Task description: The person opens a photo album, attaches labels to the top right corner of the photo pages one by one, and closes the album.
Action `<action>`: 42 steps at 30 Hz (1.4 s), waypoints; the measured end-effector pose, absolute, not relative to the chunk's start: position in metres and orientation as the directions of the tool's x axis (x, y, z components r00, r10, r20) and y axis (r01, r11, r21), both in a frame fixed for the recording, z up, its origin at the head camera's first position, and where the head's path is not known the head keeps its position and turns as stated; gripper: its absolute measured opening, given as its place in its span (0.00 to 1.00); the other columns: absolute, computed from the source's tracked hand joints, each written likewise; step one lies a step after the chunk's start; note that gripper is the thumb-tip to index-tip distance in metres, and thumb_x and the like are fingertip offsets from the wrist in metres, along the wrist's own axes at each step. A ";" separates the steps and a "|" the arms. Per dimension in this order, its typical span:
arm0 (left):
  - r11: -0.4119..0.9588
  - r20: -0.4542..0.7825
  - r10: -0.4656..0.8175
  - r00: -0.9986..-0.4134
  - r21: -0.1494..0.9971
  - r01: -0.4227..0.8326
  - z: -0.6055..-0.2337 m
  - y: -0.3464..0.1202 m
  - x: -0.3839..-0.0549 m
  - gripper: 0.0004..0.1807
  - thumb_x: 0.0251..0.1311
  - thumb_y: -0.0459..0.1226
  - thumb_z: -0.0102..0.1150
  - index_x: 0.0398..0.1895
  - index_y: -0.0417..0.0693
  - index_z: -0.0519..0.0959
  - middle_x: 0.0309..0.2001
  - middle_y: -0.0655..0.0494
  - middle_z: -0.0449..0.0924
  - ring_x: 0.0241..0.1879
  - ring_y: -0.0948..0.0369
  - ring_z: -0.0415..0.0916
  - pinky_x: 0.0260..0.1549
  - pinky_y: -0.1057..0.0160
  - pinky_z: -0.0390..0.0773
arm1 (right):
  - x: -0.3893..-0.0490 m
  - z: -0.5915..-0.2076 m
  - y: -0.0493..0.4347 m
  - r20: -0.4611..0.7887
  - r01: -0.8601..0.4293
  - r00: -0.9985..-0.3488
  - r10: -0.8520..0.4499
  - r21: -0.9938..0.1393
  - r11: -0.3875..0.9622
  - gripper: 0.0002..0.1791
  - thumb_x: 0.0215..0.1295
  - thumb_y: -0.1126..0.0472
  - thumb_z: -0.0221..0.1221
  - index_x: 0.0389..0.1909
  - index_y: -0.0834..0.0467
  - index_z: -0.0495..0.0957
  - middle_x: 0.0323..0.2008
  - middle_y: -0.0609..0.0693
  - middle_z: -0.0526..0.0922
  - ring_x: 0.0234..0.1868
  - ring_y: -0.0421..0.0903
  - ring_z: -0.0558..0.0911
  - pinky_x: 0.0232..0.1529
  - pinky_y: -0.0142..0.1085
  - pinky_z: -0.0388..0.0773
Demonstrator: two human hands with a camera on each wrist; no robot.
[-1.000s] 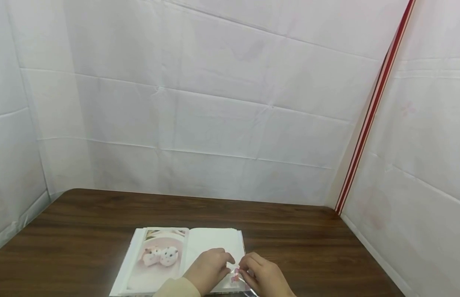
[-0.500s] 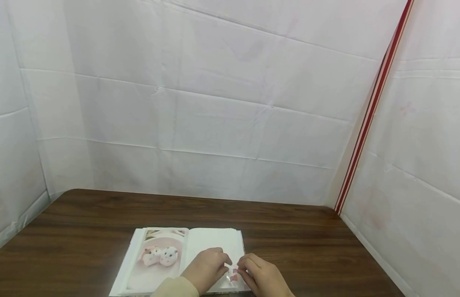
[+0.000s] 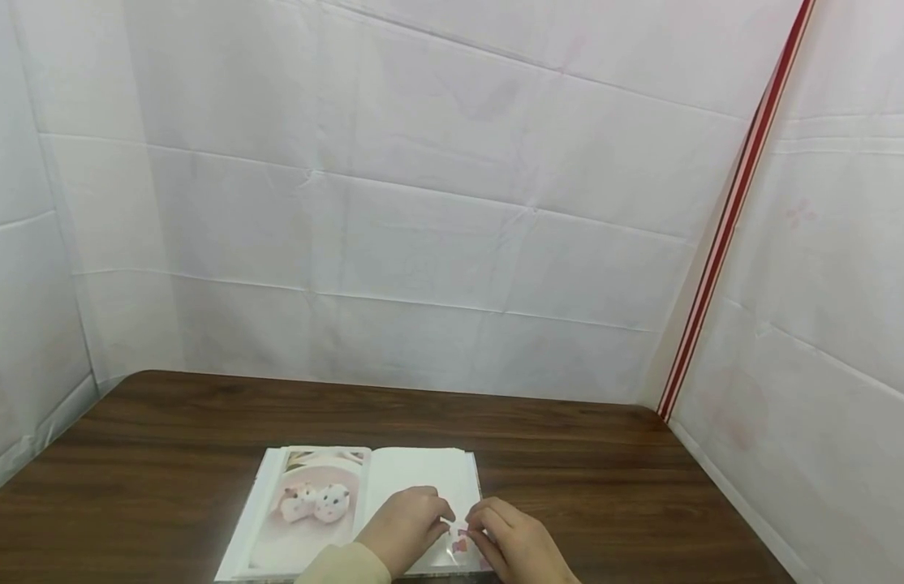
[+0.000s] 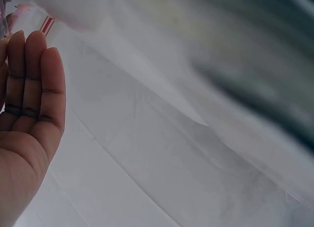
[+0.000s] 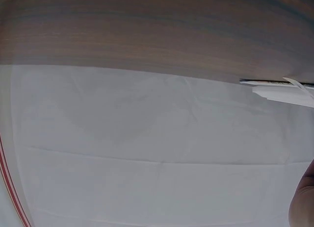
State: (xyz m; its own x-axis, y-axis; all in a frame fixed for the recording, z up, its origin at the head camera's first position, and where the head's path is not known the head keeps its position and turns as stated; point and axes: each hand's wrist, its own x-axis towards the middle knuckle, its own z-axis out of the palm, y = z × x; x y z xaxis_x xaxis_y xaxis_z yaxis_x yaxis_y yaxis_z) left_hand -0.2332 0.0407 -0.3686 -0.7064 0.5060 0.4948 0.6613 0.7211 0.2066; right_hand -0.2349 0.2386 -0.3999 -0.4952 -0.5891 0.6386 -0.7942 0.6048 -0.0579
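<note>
An open album or book (image 3: 423, 470) lies on the table. Over the lower part of its right page is a small clear plastic piece with pink and red prints (image 3: 459, 546); it looks like a sticker film. My left hand (image 3: 406, 526) holds its left side between thumb and fingers, the wrist over the page. My right hand (image 3: 516, 537) pinches its right side at the page's outer edge. In the left wrist view, my left hand's palm (image 4: 29, 104) shows, with some pink print at the top left corner. Only a sliver of my right hand (image 5: 302, 202) enters the right wrist view.
The left page carries a photo (image 3: 313, 507) of two round spotted white figures. Dark wood tabletop (image 3: 583, 470) surrounds the book. White cloth walls (image 3: 423, 203) enclose the table, with a red striped band (image 3: 737, 203) at the right corner.
The printed clear piece has shifted and tilted slightly between my hands. A shiny strip seen below my right hand is out of sight now. Both hands have hardly moved.
</note>
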 end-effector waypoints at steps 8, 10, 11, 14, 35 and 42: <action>0.735 0.461 0.496 -0.736 0.227 0.639 -0.368 0.040 -0.232 0.04 0.50 0.34 0.59 0.25 0.50 0.83 0.24 0.62 0.78 0.26 0.69 0.74 0.30 0.72 0.74 | -0.234 -0.401 0.237 0.633 -0.795 -0.505 -0.587 -0.075 0.602 0.04 0.62 0.59 0.54 0.37 0.46 0.72 0.36 0.33 0.74 0.34 0.27 0.73 0.39 0.14 0.70; 0.735 0.450 0.496 -0.743 0.237 0.635 -0.369 0.039 -0.232 0.05 0.51 0.34 0.58 0.25 0.51 0.83 0.23 0.63 0.78 0.25 0.70 0.73 0.29 0.72 0.74 | -0.234 -0.401 0.237 0.643 -0.799 -0.487 -0.591 -0.055 0.599 0.05 0.62 0.60 0.53 0.37 0.47 0.72 0.36 0.33 0.74 0.34 0.27 0.73 0.40 0.14 0.70; 0.735 0.450 0.497 -0.742 0.237 0.636 -0.369 0.039 -0.233 0.05 0.52 0.34 0.57 0.25 0.51 0.83 0.23 0.63 0.78 0.25 0.71 0.73 0.29 0.72 0.74 | -0.234 -0.401 0.236 0.649 -0.801 -0.477 -0.593 -0.042 0.597 0.05 0.62 0.60 0.53 0.38 0.47 0.72 0.36 0.33 0.74 0.35 0.27 0.73 0.40 0.14 0.69; 0.728 0.459 0.504 -0.731 0.229 0.646 -0.370 0.038 -0.234 0.06 0.52 0.35 0.56 0.24 0.51 0.83 0.23 0.64 0.78 0.25 0.71 0.72 0.28 0.73 0.73 | -0.234 -0.401 0.235 0.664 -0.809 -0.453 -0.595 -0.026 0.587 0.05 0.62 0.61 0.54 0.37 0.48 0.72 0.36 0.33 0.74 0.35 0.27 0.73 0.40 0.14 0.69; 0.726 0.456 0.508 -0.731 0.230 0.648 -0.373 0.035 -0.237 0.06 0.51 0.37 0.57 0.22 0.54 0.83 0.19 0.66 0.68 0.20 0.73 0.59 0.23 0.75 0.65 | -0.237 -0.404 0.243 0.622 -0.851 -0.422 -0.660 -0.021 0.524 0.36 0.35 0.25 0.58 0.42 0.44 0.70 0.43 0.32 0.72 0.42 0.27 0.69 0.46 0.17 0.66; 0.724 0.452 0.507 -0.734 0.237 0.647 -0.373 0.035 -0.237 0.06 0.51 0.37 0.57 0.22 0.54 0.83 0.19 0.67 0.68 0.20 0.73 0.59 0.23 0.75 0.65 | -0.238 -0.405 0.243 0.648 -0.859 -0.377 -0.661 0.023 0.512 0.36 0.37 0.25 0.56 0.42 0.47 0.71 0.43 0.34 0.75 0.42 0.28 0.71 0.46 0.20 0.68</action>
State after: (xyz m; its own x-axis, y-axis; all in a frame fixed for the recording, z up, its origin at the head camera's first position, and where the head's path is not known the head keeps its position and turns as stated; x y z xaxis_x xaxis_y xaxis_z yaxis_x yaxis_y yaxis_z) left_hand -0.2372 0.0350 -0.3729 -0.7338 0.5074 0.4518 0.6471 0.7244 0.2375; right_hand -0.2384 0.2428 -0.4048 -0.3768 -0.6614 0.6485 -0.8586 0.5122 0.0235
